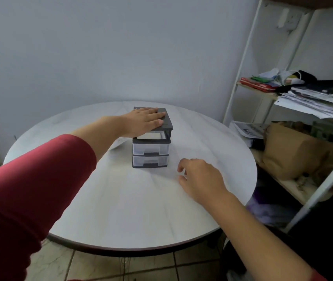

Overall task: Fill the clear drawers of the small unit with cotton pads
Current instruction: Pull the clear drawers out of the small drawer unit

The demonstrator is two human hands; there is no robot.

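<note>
A small grey drawer unit (167, 123) with three clear drawers stands near the middle of a round white table (121, 209). My left hand (143, 121) lies flat on its grey top, fingers straight. The middle drawer (151, 148) and bottom drawer (150, 161) look closed; the top slot shows a clear front. My right hand (199, 177) hovers just above the table to the right of the unit's base, its fingers loosely curled and holding nothing. A thin white sheet or bag edge (119, 143) peeks out behind my left forearm. I see no cotton pads plainly.
A white metal shelf rack (242, 63) stands to the right of the table, loaded with papers (316, 102), a red packet (256, 84) and a brown paper bag (295, 153). A plain wall is behind. Tiled floor shows under the table's near edge.
</note>
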